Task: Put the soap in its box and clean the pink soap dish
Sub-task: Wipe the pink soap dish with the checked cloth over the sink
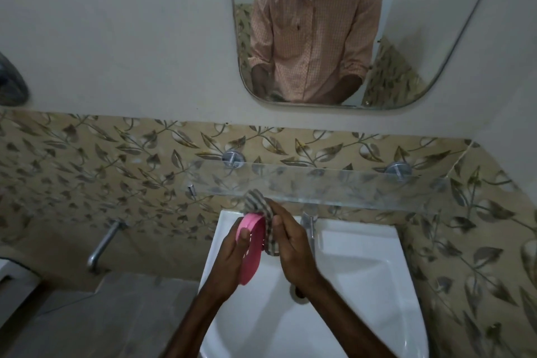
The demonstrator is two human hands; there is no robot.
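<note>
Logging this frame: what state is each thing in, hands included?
pink soap dish, held on edge above the sink, no soap visible in it
cloth, bunched, pressed against the dish
left hand, grips the dish
right hand, holds the cloth
sink tap, no water seen running

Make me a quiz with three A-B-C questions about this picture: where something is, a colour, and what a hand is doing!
1. Where is the pink soap dish? A in a bucket; B held above the sink; C inside a cupboard.
2. What colour is the sink? A white; B blue; C black.
3. What is the right hand doing? A hanging empty; B holding a toothbrush; C gripping a checked cloth.

Answers:
1 B: the left hand holds it over the sink.
2 A: the sink is plainly white.
3 C: its fingers curl round the cloth, against the dish.
</note>
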